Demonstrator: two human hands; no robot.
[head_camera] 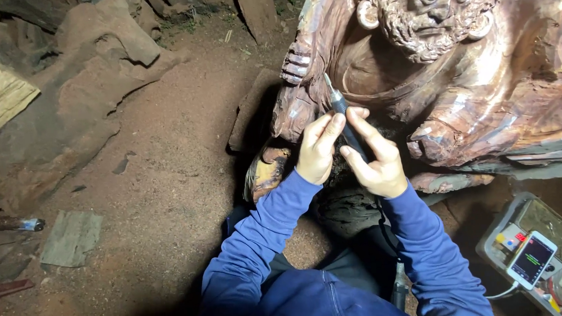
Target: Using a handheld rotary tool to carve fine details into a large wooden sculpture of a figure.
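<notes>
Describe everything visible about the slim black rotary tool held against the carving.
The slim black pen-shaped rotary tool has a dark barrel and a thin metal tip, tilted up-left. Its tip meets the glossy reddish-brown wooden carved figure near the carved hand. The left hand and right hand both pinch its barrel; its lower end is hidden behind them.

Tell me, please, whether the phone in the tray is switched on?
On: the phone lies face up in the grey tray, its screen lit with coloured lines.

A lit phone screen [531, 259], a dark rectangle with green and orange lines, is seen lying tilted in a grey tray [494, 239], well below and right of the right hand [373, 155].
</notes>
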